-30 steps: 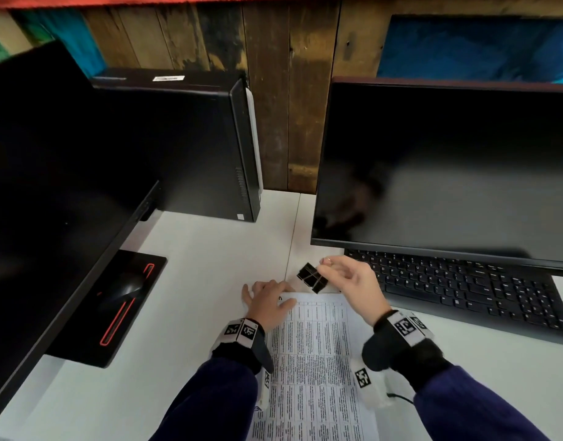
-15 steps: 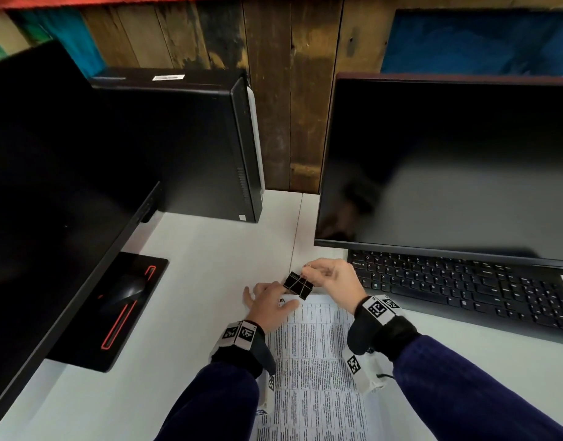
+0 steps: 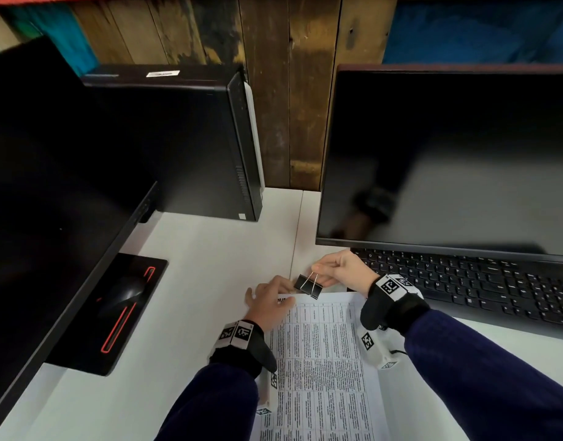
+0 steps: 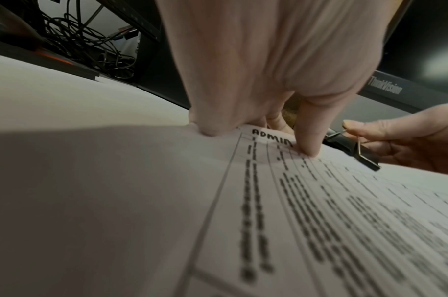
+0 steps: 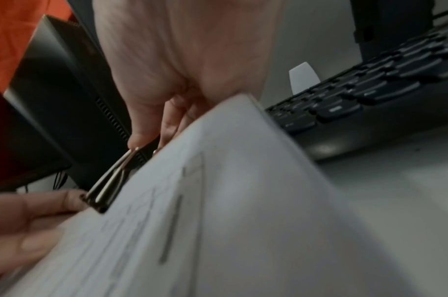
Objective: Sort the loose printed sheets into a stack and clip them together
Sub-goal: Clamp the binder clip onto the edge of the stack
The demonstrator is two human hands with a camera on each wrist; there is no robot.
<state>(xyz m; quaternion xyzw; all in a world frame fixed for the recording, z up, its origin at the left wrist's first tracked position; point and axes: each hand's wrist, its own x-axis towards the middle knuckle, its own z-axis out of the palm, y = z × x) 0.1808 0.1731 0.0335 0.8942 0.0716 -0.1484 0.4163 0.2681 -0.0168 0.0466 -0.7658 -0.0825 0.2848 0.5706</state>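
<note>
Both hands at far edge of printed sheets (image 3: 318, 361) on desk (image 3: 184, 281). My left hand (image 3: 270, 305) presses the far-left corner, thumb down. My right hand (image 3: 343, 270) pinches binder clip (image 3: 308, 286) handles, clip touching that edge

monitors: 2 (image 3: 44, 192) (image 3: 448, 160); computer tower: 1 (image 3: 184, 144); keyboard: 1 (image 3: 484, 288); mouse: 1 (image 3: 124, 294); mouse pad: 1 (image 3: 82, 345); binder clip: 1 (image 3: 308, 286); hands: 2 (image 3: 269, 305) (image 3: 345, 270); printed sheets (image 3: 318, 370): count of stack cannot be told
</note>
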